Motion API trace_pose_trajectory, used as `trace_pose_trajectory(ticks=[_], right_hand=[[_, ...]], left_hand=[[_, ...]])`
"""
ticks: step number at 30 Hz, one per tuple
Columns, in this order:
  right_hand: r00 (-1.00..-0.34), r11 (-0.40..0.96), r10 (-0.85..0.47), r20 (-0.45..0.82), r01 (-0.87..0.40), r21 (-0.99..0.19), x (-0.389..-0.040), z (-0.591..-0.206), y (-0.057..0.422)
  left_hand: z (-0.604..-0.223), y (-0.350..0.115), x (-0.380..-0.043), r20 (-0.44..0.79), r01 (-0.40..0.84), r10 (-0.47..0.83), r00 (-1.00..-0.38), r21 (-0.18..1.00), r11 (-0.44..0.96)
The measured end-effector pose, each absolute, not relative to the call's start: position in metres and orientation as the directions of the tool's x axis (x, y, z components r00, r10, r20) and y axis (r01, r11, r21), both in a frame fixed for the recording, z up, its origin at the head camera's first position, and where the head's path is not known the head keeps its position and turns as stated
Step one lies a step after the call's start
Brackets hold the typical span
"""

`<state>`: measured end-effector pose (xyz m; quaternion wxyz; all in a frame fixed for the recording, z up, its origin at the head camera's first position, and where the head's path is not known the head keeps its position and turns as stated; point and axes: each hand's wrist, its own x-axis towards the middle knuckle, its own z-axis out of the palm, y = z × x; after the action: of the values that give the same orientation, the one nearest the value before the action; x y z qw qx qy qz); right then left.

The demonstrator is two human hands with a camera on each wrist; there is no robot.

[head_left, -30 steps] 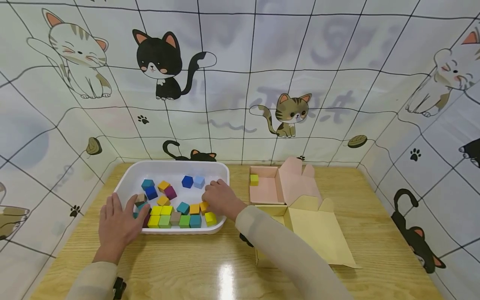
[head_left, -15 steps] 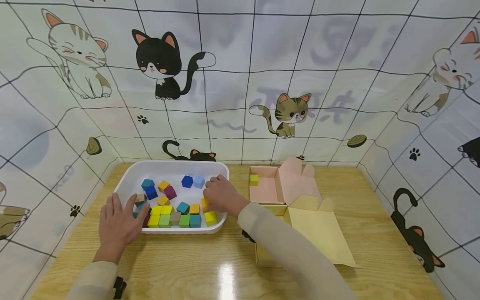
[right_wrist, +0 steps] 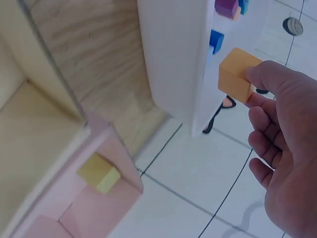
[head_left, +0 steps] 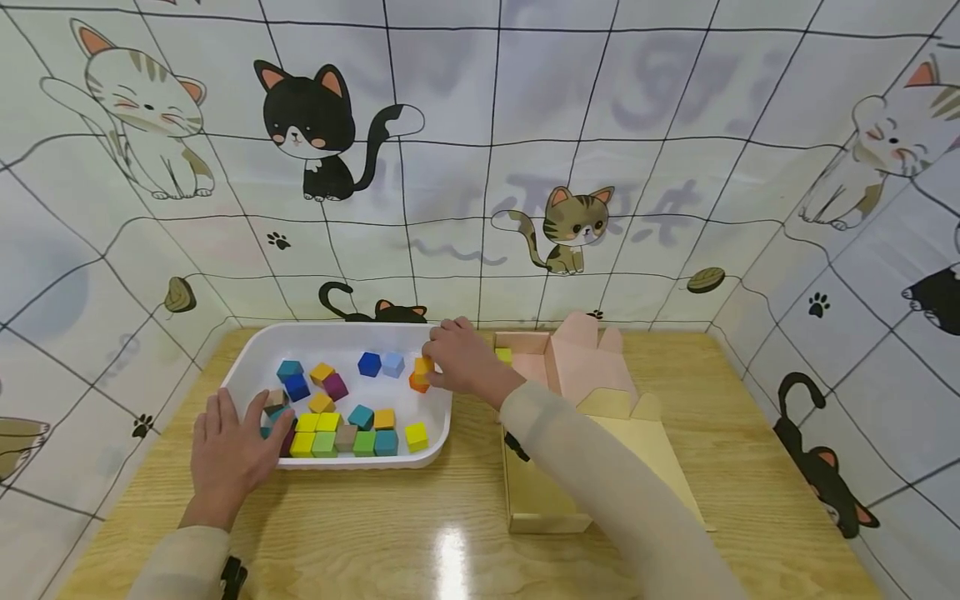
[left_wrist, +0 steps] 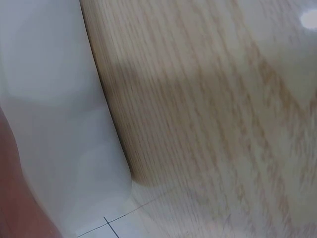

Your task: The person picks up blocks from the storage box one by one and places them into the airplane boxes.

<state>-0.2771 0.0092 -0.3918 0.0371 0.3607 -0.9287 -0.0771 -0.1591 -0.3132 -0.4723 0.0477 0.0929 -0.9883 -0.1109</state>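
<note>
One orange cube [head_left: 424,366] in a thumb-and-finger pinch of the right hand [head_left: 467,360], near the frame's middle, over the right end of the white tray [head_left: 352,337]. Resting the left hand [head_left: 231,454], fingers straight, at the tray's left end, lower left of the frame. Inside, more coloured cubes [head_left: 325,444]. Lower right: yellow box [head_left: 543,496], pink box [head_left: 528,342] just above.
</note>
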Motion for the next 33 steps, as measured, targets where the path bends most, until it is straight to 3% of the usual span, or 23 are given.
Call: trace_pose_trajectory(ticks=[19,33], right_hand=[[-0.893,0.890,-0.449,0.035,-0.444,0.105,-0.306,-0.387,0.107],[-0.912,0.889,-0.408,-0.044,-0.408,0.209,-0.318,-0.410,0.127]], left_hand=[[-0.472,-0.315,-0.158,0.074,-0.166,-0.187,-0.980,0.225,0.960],[-0.475,-0.316,-0.159,0.083,-0.167,-0.193,-0.978,0.254,0.953]])
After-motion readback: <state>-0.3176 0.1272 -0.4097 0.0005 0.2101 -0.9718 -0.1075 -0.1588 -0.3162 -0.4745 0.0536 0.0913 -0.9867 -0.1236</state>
